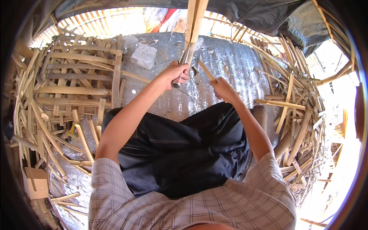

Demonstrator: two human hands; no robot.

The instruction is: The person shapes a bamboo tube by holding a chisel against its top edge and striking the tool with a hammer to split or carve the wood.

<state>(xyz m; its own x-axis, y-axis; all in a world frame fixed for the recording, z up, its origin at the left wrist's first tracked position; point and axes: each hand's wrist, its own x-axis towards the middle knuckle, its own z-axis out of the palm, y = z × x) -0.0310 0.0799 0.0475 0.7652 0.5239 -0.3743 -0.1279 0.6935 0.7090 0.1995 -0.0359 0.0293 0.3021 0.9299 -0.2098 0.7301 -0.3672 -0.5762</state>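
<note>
My left hand (177, 74) is closed around a metal tool with a tube-shaped handle (176, 83). Its grey upper part lies against the lower end of a split bamboo pole (196, 23), which runs up out of the top of the view. To the right, my right hand (224, 90) grips a wooden-handled tool (207, 71), its slim handle slanting up and left toward the pole's end. The small head of that tool is too unclear to name. A gap separates the two hands, both over the grey sheet (153, 92) in front of my crossed legs.
A slatted bamboo frame (82, 76) and several loose strips lie left. More bamboo strips (299, 115) are heaped right. A pale block (143, 56) sits on the sheet beyond my left hand. A cardboard box (37, 186) stands lower left. Dark tarpaulin (264, 15) hangs overhead.
</note>
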